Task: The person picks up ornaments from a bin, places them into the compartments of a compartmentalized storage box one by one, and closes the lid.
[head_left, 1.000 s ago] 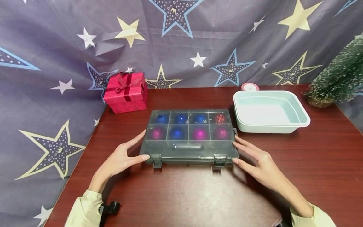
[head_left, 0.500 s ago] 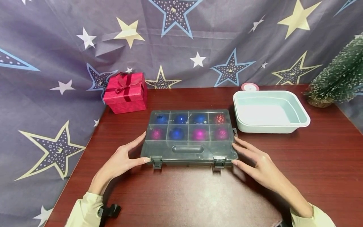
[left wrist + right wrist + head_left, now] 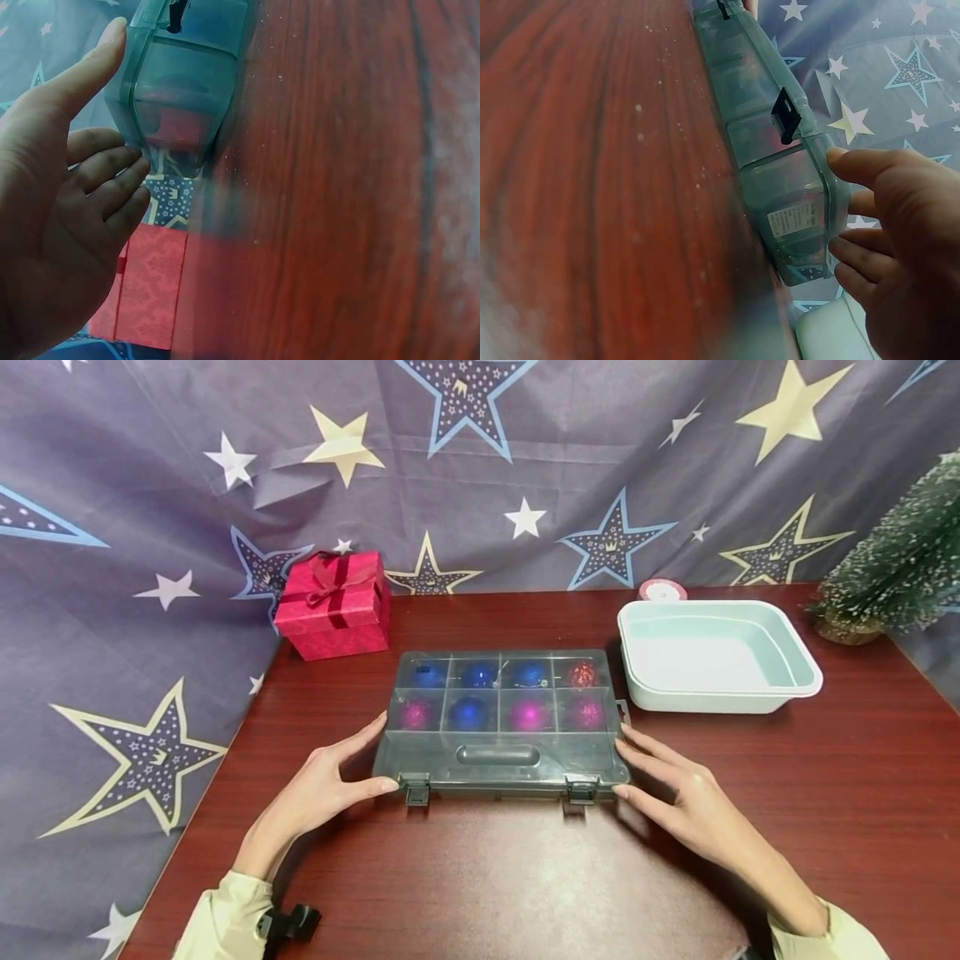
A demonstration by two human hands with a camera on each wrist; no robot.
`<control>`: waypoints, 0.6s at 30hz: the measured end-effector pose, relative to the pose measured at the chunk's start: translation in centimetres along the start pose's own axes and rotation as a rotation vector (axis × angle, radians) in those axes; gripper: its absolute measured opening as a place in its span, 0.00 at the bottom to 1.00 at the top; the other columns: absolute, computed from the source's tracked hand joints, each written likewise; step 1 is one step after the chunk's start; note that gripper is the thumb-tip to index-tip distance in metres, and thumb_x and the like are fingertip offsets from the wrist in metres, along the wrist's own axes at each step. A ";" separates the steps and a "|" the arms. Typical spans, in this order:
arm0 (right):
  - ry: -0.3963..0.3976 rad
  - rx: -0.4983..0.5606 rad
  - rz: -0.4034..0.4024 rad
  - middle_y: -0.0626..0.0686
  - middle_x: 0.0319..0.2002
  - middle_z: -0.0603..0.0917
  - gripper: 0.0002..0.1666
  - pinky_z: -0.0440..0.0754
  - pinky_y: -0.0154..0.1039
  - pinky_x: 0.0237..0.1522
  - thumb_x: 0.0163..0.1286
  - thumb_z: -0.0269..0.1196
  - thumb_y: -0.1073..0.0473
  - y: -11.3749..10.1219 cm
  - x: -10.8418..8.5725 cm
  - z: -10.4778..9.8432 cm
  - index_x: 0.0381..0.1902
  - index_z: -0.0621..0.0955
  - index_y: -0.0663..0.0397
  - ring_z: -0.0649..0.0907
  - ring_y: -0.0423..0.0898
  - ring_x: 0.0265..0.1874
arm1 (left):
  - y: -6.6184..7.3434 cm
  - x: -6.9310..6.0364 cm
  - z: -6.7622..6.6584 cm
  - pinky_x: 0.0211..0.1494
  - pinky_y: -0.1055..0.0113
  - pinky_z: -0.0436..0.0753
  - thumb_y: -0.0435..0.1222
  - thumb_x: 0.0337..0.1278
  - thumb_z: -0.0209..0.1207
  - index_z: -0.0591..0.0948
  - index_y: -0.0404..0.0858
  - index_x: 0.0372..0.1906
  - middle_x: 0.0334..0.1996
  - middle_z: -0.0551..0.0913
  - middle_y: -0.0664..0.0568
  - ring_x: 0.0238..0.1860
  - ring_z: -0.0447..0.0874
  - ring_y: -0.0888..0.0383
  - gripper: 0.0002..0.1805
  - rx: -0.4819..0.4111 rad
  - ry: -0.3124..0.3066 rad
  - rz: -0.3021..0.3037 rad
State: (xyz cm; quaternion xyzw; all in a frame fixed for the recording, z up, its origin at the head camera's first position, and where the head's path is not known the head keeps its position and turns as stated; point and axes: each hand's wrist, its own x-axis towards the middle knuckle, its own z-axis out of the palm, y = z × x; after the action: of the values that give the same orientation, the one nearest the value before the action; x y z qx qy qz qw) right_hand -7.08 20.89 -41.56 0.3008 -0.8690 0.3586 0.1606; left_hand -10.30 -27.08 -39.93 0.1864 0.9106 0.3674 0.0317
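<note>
A grey see-through compartment case lies flat on the table, lid down. Through the lid show shiny balls in separate compartments: blue ones, pink ones and a red one. Two latches stick out from its front edge. My left hand is at the case's left side, thumb by the front left corner, fingers extended. On the opposite side, my right hand touches the case with thumb and fingertips, fingers fairly straight. In the right wrist view, a white label shows on the case's side wall.
Behind the case on the left stands a red gift box with a bow. A pale green basin sits close to the case's right. Further back are a ribbon spool and a small frosted tree. A star-patterned cloth hangs behind the table.
Almost nothing differs. Both hands stay beside the case with only slight shifts, and the case keeps its place.
</note>
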 end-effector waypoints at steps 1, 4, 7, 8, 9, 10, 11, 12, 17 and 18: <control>-0.001 -0.001 -0.003 0.59 0.70 0.76 0.36 0.64 0.22 0.68 0.59 0.77 0.67 0.0 0.0 0.0 0.66 0.81 0.61 0.75 0.44 0.67 | 0.0 0.0 0.0 0.73 0.41 0.69 0.52 0.57 0.75 0.64 0.55 0.81 0.75 0.68 0.56 0.74 0.68 0.50 0.49 -0.002 -0.002 -0.003; 0.002 -0.001 -0.013 0.59 0.70 0.76 0.36 0.64 0.21 0.67 0.59 0.77 0.67 0.1 -0.1 0.0 0.66 0.81 0.62 0.76 0.44 0.67 | 0.0 -0.1 0.0 0.73 0.41 0.69 0.52 0.57 0.74 0.63 0.55 0.81 0.76 0.68 0.56 0.74 0.67 0.49 0.49 -0.005 -0.008 -0.012; 0.009 0.001 -0.028 0.59 0.70 0.76 0.36 0.65 0.22 0.67 0.58 0.77 0.67 0.2 0.0 0.0 0.66 0.81 0.62 0.76 0.44 0.67 | 0.0 -0.1 0.0 0.73 0.41 0.69 0.53 0.58 0.74 0.63 0.55 0.81 0.76 0.67 0.56 0.74 0.67 0.49 0.49 -0.004 -0.011 -0.019; 0.011 0.001 -0.032 0.59 0.70 0.76 0.36 0.65 0.22 0.67 0.58 0.77 0.67 0.2 0.0 0.0 0.66 0.81 0.62 0.76 0.44 0.66 | 0.0 -0.1 0.0 0.73 0.41 0.69 0.53 0.58 0.74 0.63 0.55 0.81 0.76 0.67 0.55 0.74 0.67 0.49 0.48 -0.001 -0.012 -0.019; 0.013 0.000 -0.036 0.59 0.70 0.76 0.36 0.65 0.22 0.67 0.58 0.77 0.68 0.2 0.0 0.0 0.66 0.81 0.62 0.77 0.44 0.66 | 0.0 -0.1 0.0 0.73 0.41 0.69 0.53 0.58 0.73 0.63 0.55 0.81 0.76 0.67 0.55 0.74 0.67 0.48 0.48 0.003 -0.013 -0.018; 0.013 -0.002 -0.040 0.59 0.69 0.76 0.36 0.65 0.21 0.67 0.57 0.77 0.68 0.2 0.0 0.0 0.65 0.81 0.63 0.77 0.45 0.66 | 0.1 -0.1 0.0 0.73 0.41 0.69 0.53 0.59 0.73 0.63 0.55 0.81 0.76 0.67 0.55 0.74 0.67 0.48 0.48 0.008 -0.015 -0.020; 0.013 -0.007 -0.044 0.60 0.69 0.77 0.36 0.65 0.21 0.67 0.57 0.77 0.67 0.2 0.0 0.1 0.65 0.81 0.63 0.78 0.46 0.65 | 0.1 -0.1 0.0 0.73 0.40 0.69 0.53 0.59 0.73 0.62 0.54 0.82 0.76 0.67 0.54 0.74 0.67 0.47 0.48 0.019 -0.016 -0.018; 0.013 -0.014 -0.049 0.60 0.69 0.77 0.35 0.65 0.21 0.66 0.58 0.77 0.67 0.2 0.0 0.1 0.65 0.81 0.64 0.79 0.48 0.64 | 0.1 -0.1 0.1 0.73 0.40 0.69 0.54 0.59 0.72 0.62 0.54 0.82 0.76 0.67 0.53 0.74 0.67 0.47 0.48 0.033 -0.019 -0.016; 0.040 -0.147 -0.112 0.62 0.66 0.79 0.34 0.82 0.36 0.58 0.74 0.66 0.41 -0.1 0.3 0.3 0.62 0.83 0.65 0.85 0.59 0.54 | 0.4 -0.1 0.0 0.71 0.42 0.72 0.64 0.52 0.72 0.60 0.52 0.83 0.77 0.66 0.50 0.73 0.70 0.46 0.56 0.161 -0.030 -0.005; 0.050 -0.185 -0.132 0.63 0.65 0.80 0.37 0.86 0.43 0.54 0.76 0.61 0.36 -0.2 0.3 0.4 0.61 0.83 0.66 0.86 0.61 0.52 | 0.5 0.0 0.0 0.70 0.42 0.73 0.67 0.48 0.72 0.60 0.51 0.83 0.77 0.66 0.50 0.72 0.70 0.46 0.59 0.197 -0.030 -0.002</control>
State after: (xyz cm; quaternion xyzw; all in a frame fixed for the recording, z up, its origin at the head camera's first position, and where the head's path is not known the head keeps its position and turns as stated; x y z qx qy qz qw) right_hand -7.23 20.32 -41.57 0.3321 -0.8723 0.2731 0.2326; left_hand -10.12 -26.77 -39.56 0.1932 0.9419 0.2734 0.0270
